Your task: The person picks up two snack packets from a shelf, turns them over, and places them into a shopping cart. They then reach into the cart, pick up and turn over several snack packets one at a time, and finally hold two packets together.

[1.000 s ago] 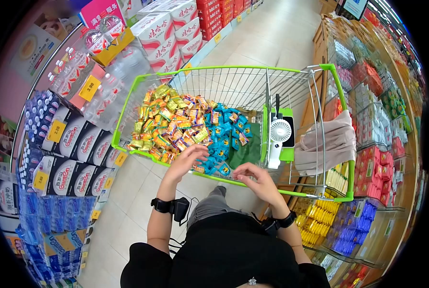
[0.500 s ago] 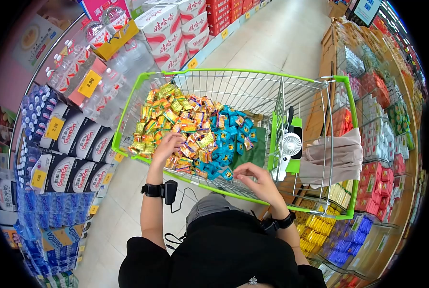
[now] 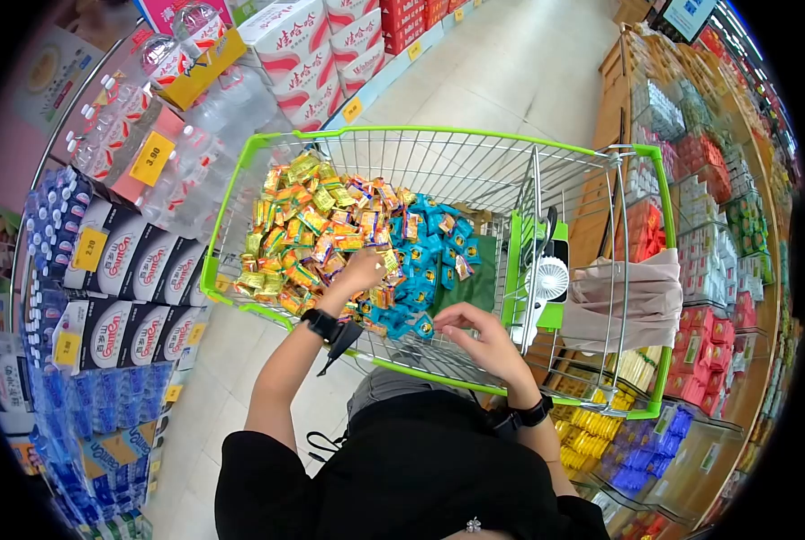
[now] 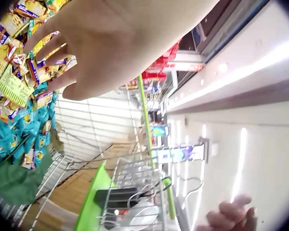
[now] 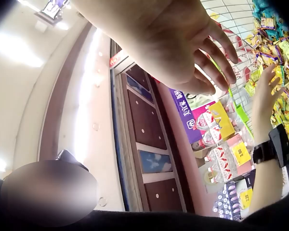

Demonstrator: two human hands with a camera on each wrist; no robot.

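Observation:
A heap of small wrapped sweets in yellow and orange wrappers [image 3: 303, 220] fills the left part of a shopping cart [image 3: 438, 135] with a green rim. Blue packets [image 3: 416, 274] lie against the heap's right side, beside a dark green cloth [image 3: 465, 279]. My left hand [image 3: 359, 273] is over the sweets where yellow meets blue; in the left wrist view its fingers [image 4: 50, 50] extend loosely toward them, with nothing visibly gripped. By the cart's near rim my right hand [image 3: 483, 340] hovers with loosely bent fingers, and the right wrist view shows its palm [image 5: 168, 53] bare.
A white handheld fan [image 3: 545, 281] lies in the cart's child-seat section, and a beige cloth [image 3: 623, 301] hangs over its handle end. Bottled drinks [image 3: 119, 148] and boxed cartons [image 3: 299, 54] line the left side. Shelves of packaged snacks [image 3: 700, 333] stand on the right.
My left hand moved left over the yellow sweets, then back right toward the blue packets, its forearm now angled across the near rim. The right hand has stayed nearly in place.

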